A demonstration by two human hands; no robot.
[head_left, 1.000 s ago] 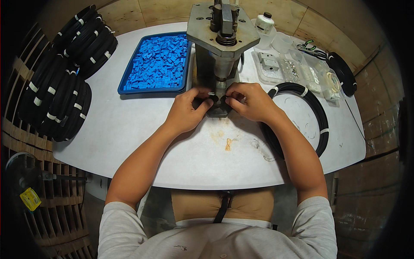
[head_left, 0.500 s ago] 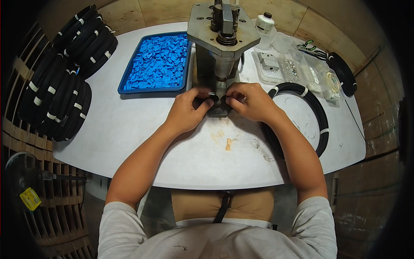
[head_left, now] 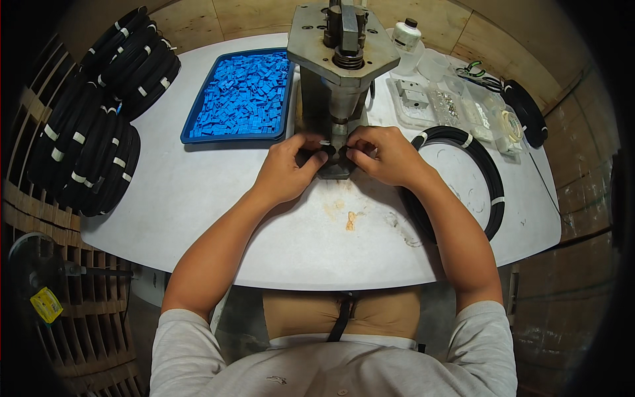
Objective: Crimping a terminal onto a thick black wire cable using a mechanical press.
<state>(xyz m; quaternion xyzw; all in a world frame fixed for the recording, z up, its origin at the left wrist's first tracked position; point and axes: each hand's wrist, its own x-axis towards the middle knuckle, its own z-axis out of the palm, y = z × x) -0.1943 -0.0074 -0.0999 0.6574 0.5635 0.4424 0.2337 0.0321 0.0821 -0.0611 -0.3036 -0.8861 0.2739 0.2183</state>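
A metal bench press [head_left: 311,56] stands at the far middle of the white table, its ram pointing down at a small steel base [head_left: 335,173]. On the left of the ram, my left hand [head_left: 289,171] is closed, thumb and fingers pinched together beside a dark piece. Across from it my right hand [head_left: 387,159] pinches in the same way, close to the ram. Between the fingertips sits something small and dark, mostly hidden by fingers and too small to name. Both forearms reach over the table's near edge.
A blue tray [head_left: 231,139] of small blue plastic parts [head_left: 245,92] lies left of the press. Black hose-like coils [head_left: 79,159] are stacked at the left; another coil [head_left: 497,192] lies under my right forearm. A bottle [head_left: 405,38], a metal block [head_left: 415,100] and green-handled pliers [head_left: 471,68] stand back right.
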